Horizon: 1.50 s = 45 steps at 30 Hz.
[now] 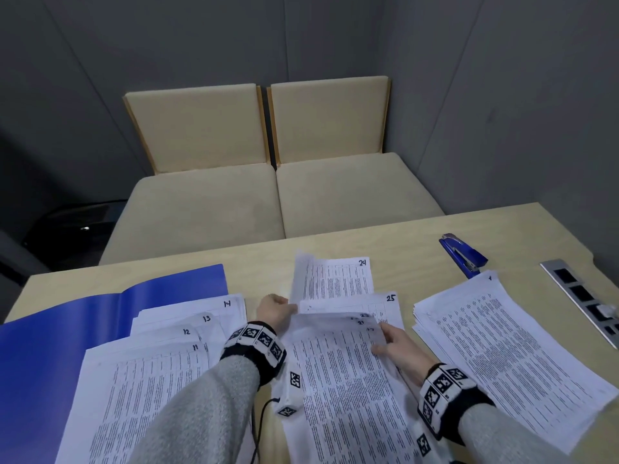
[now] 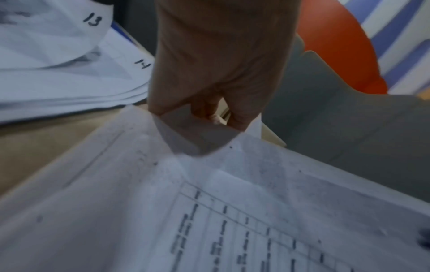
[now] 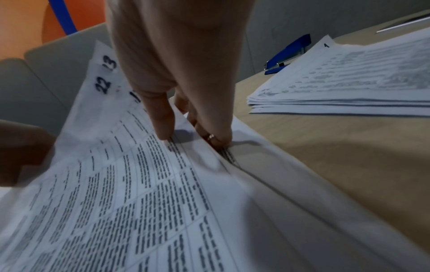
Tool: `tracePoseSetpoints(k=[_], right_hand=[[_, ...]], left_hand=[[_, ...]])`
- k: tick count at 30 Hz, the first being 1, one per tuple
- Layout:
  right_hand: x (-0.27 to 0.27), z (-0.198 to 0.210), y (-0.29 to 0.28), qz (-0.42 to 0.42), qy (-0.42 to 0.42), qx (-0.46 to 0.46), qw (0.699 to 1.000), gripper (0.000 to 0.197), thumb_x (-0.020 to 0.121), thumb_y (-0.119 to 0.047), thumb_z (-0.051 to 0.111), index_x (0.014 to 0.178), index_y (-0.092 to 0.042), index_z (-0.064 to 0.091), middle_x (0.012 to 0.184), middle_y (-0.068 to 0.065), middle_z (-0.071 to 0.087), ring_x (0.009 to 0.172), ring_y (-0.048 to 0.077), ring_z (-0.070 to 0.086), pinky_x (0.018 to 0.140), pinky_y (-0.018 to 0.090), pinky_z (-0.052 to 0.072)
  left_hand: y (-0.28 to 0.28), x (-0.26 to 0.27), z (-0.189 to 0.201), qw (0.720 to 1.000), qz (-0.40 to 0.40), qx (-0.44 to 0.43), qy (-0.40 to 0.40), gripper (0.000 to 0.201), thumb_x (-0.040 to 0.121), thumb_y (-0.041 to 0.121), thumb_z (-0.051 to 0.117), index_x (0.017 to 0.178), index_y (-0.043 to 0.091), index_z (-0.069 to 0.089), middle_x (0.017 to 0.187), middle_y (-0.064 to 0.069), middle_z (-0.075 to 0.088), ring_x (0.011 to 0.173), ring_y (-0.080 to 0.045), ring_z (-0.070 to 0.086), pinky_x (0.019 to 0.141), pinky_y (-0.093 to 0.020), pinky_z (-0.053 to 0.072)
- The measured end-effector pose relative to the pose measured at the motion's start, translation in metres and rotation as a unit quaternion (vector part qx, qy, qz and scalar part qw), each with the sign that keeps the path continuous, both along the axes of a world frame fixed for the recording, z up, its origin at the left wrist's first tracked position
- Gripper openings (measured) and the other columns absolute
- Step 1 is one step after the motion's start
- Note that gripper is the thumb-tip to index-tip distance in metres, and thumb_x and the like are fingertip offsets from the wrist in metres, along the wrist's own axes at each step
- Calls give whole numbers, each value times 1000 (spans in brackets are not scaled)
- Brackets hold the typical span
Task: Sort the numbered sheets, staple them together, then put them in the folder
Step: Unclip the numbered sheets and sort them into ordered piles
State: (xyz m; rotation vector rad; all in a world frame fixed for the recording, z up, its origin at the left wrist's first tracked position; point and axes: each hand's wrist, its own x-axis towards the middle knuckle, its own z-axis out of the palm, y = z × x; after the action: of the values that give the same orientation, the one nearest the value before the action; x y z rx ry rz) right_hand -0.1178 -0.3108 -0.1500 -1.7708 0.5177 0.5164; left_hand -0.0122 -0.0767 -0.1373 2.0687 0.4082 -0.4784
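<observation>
A loose bundle of printed sheets (image 1: 341,380) lies mid-table, partly lifted. My left hand (image 1: 276,308) pinches its far left corner (image 2: 204,132). My right hand (image 1: 392,343) grips the right edge, thumb on the top sheet (image 3: 139,184) numbered 22, fingers (image 3: 216,136) tucked between lower sheets. Sheets 24 (image 1: 338,279) and 25 (image 1: 385,304) lie behind the bundle. A fanned pile (image 1: 150,373) showing 11 to 14 sits at left on the open blue folder (image 1: 50,346). Another pile (image 1: 495,346) topped by sheet 1 lies at right. The blue stapler (image 1: 464,256) rests beyond that pile.
A metal socket strip (image 1: 582,296) is set into the table near its right edge. Two beige cushioned seats (image 1: 274,195) stand past the table's far edge. A black cable (image 1: 259,426) hangs from my left wrist.
</observation>
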Motion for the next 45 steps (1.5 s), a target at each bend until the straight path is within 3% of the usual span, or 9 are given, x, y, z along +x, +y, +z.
tracePoseSetpoints(k=[3, 8, 12, 18, 26, 31, 35, 40, 45], right_hand=[[-1, 4, 2, -24, 0, 3, 1000, 35, 86, 9, 53, 110, -18, 58, 104, 4, 68, 96, 18, 65, 83, 31, 54], [1, 3, 4, -47, 10, -32, 998, 30, 86, 8, 51, 107, -10, 63, 101, 11, 70, 94, 30, 68, 88, 49, 54], [1, 5, 3, -66, 12, -8, 998, 27, 86, 9, 53, 108, -5, 63, 103, 14, 70, 94, 28, 68, 84, 40, 56], [-2, 2, 0, -82, 16, 4, 996, 27, 88, 4, 55, 111, -7, 63, 106, 10, 70, 96, 27, 68, 88, 42, 54], [-5, -1, -6, -88, 27, 32, 995, 34, 87, 0, 54, 120, -6, 59, 115, 13, 68, 101, 27, 67, 92, 47, 53], [-14, 4, -5, -77, -1, 96, 992, 41, 93, 1, 44, 118, -26, 60, 93, -1, 68, 83, 12, 66, 91, 33, 51], [-24, 9, -8, -56, -22, 103, 993, 18, 92, 1, 50, 88, -14, 60, 66, 1, 54, 46, 10, 39, 41, 23, 26], [-25, 7, -17, -70, -30, 148, 986, 35, 92, 1, 46, 65, -16, 62, 70, 7, 60, 66, 19, 55, 60, 27, 45], [-28, 19, -23, -102, -26, 208, 972, 30, 86, 1, 48, 63, -13, 60, 70, 7, 59, 67, 17, 52, 59, 23, 40]], left_hand=[[-1, 3, 17, 982, -25, 74, -171, 8, 87, 7, 58, 92, 11, 54, 88, -6, 65, 74, -21, 58, 68, -33, 51], [23, 9, 87, 852, -58, 196, -482, 10, 90, 1, 49, 98, 4, 54, 91, -14, 55, 65, -31, 50, 53, -33, 34], [59, 18, 147, 817, -5, 114, -566, 15, 91, -6, 41, 100, -2, 53, 92, -12, 51, 77, -19, 46, 69, -23, 33], [103, 24, 134, 904, 46, -76, -418, 20, 95, 13, 45, 84, 31, 46, 80, 2, 50, 74, -12, 46, 72, -31, 38], [93, -14, 34, 975, 8, -92, -202, 7, 94, 8, 49, 100, 7, 53, 102, -18, 61, 88, -24, 57, 87, -46, 46], [107, -11, 19, 971, 97, -99, -194, 4, 93, 11, 51, 96, 8, 51, 91, -8, 56, 82, -22, 54, 75, -37, 44], [133, 9, 29, 951, 183, -100, -229, 4, 93, 13, 49, 91, 10, 47, 82, -6, 49, 80, -19, 47, 69, -32, 40], [147, 32, 41, 916, 273, -83, -283, 8, 92, 8, 42, 94, 15, 44, 77, 0, 44, 74, -17, 42, 65, -27, 35], [105, 27, 36, 938, 192, -78, -279, 10, 95, 11, 41, 87, 17, 41, 74, -1, 41, 74, -17, 40, 63, -31, 34]])
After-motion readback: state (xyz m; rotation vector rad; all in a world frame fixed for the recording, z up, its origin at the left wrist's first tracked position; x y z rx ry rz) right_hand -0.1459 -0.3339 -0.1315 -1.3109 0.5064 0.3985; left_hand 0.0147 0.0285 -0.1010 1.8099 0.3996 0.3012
